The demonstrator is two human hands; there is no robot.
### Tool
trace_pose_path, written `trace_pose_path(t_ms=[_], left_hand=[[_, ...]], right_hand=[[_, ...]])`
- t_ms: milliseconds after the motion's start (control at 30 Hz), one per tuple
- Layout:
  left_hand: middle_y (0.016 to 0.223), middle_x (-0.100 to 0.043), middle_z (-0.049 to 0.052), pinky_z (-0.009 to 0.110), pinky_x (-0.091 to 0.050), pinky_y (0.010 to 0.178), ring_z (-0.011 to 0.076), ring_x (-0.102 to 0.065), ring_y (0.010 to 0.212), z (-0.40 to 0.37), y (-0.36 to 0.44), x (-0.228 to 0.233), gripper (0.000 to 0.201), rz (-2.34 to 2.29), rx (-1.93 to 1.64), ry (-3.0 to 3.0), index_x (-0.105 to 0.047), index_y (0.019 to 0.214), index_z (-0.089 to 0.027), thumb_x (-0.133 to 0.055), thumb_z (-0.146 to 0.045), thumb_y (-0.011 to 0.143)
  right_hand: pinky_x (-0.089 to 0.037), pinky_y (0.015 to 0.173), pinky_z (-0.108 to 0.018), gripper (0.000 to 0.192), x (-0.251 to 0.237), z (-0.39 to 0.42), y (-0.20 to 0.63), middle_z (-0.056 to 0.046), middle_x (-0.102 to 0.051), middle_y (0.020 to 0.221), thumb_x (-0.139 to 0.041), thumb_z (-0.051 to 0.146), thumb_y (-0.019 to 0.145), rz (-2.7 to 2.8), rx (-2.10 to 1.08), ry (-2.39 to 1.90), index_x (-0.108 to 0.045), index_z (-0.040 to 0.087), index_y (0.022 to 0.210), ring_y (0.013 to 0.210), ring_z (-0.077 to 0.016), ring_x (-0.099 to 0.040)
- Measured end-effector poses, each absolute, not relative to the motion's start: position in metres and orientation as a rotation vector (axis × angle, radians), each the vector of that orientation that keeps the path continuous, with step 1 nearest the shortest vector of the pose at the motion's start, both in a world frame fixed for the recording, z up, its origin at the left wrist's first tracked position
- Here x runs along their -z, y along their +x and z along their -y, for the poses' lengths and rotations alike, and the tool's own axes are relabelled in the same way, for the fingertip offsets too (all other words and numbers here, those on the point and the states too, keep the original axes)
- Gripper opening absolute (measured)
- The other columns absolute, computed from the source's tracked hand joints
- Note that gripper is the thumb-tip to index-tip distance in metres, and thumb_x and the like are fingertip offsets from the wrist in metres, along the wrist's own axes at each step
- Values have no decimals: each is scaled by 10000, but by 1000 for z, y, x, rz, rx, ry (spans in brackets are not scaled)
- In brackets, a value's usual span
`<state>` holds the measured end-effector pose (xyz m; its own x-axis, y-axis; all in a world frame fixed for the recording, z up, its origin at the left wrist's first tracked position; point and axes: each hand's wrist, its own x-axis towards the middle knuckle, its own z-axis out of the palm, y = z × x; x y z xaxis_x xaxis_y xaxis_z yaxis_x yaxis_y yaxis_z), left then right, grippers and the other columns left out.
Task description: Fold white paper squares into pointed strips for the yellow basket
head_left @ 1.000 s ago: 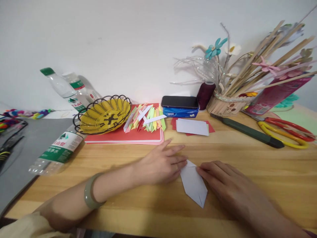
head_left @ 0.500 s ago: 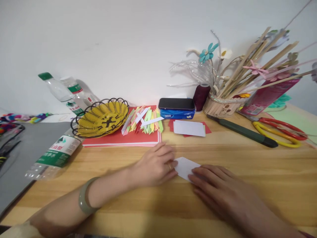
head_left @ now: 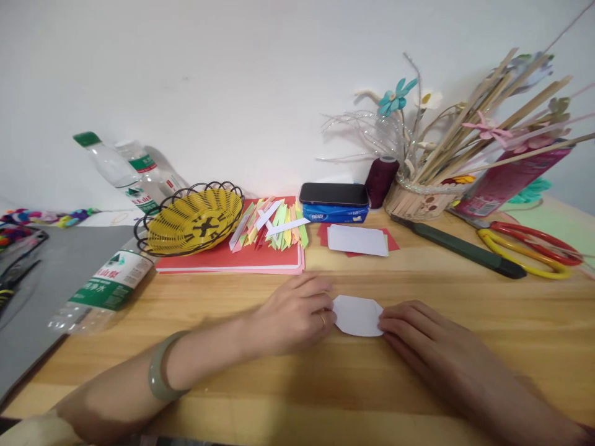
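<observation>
A small white piece of paper (head_left: 357, 316) with folded-in corners lies low over the wooden table between my two hands. My left hand (head_left: 300, 313), with a ring and a bangle on the wrist, pinches its left end. The right end is held by the fingertips of my right hand (head_left: 430, 341). Beyond them a stack of white paper slips (head_left: 357, 240) rests on red paper (head_left: 393, 240). Behind my left hand, a heap of folded coloured paper strips (head_left: 274, 226) sits on a stack of red sheets (head_left: 232, 262).
A yellow woven basket (head_left: 186, 223) and plastic bottles (head_left: 111, 282) stand at the left. A phone (head_left: 333, 193) lies on a blue pack (head_left: 334, 214). To the right are a thread spool (head_left: 382, 181), a flower container (head_left: 418, 199), a dark green cutter (head_left: 465, 249) and red-and-yellow-handled scissors (head_left: 525, 251).
The white paper has turned to lie more level, and more of it shows. My right hand has shifted right, from over the paper to its right end. My left hand stays at the left end.
</observation>
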<state>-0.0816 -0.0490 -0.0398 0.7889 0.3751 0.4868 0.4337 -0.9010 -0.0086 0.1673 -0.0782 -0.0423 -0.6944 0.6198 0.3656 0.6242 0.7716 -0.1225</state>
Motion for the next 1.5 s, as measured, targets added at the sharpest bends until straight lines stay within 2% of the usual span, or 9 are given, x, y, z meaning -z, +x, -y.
trace_pose_path(t_ms=[133, 300, 433, 600, 867, 1167, 1500], left_hand=[[789, -663, 28, 317, -454, 842, 189, -549, 932, 49, -79, 39, 154, 844, 881, -3012, -665, 777, -171, -558, -255, 850], [795, -661, 27, 328, -453, 852, 197, -535, 941, 50, -77, 37, 80, 1083, 1005, -3113, -665, 738, -171, -678, -247, 760], [796, -654, 22, 339, -446, 845, 201, -531, 949, 50, -77, 38, 176, 1219, 980, -3139, -672, 760, -180, -774, -279, 656], [731, -654, -9, 341, -415, 891, 179, -539, 941, 50, -77, 42, 74, 1291, 1017, -3126, -687, 733, -216, -742, -255, 703], [703, -665, -8, 363, -418, 887, 200, -529, 950, 55, -73, 43, 85, 1497, 1166, -3091, -687, 689, -210, -768, -211, 661], [716, -632, 8, 359, -434, 847, 204, -504, 917, 58, -67, 41, 70, 1592, 1103, -3031, -672, 665, -190, -738, -198, 690], [781, -607, 27, 334, -421, 834, 195, -471, 924, 61, -62, 33, 70, 1728, 967, -3013, -684, 682, -165, -725, -216, 706]], right_hand=[[-529, 661, -293, 285, 35, 76, 165, -55, -644, 836, -360, 181, 907, 2518, -62, -949, -630, 204, 817, 773, -157, -607], [-529, 680, -307, 232, 37, 78, 165, -51, -632, 870, -410, 243, 896, 2419, -253, -1108, -619, 221, 799, 793, -162, -609], [-522, 710, -318, 207, 39, 80, 162, -56, -616, 880, -420, 255, 890, 2351, -386, -1185, -604, 222, 802, 822, -170, -598], [-514, 690, -332, 224, 37, 80, 159, -56, -602, 844, -412, 265, 886, 2308, -416, -1229, -596, 223, 764, 801, -181, -586], [-498, 677, -341, 219, 37, 79, 160, -55, -582, 816, -425, 271, 884, 2312, -431, -1253, -590, 218, 749, 784, -187, -556], [-474, 637, -344, 194, 37, 75, 161, -43, -570, 757, -472, 280, 856, 2324, -432, -1322, -574, 212, 705, 732, -191, -545], [-441, 676, -359, 201, 35, 76, 158, -52, -557, 777, -437, 267, 860, 2350, -468, -1408, -570, 200, 724, 756, -194, -527]])
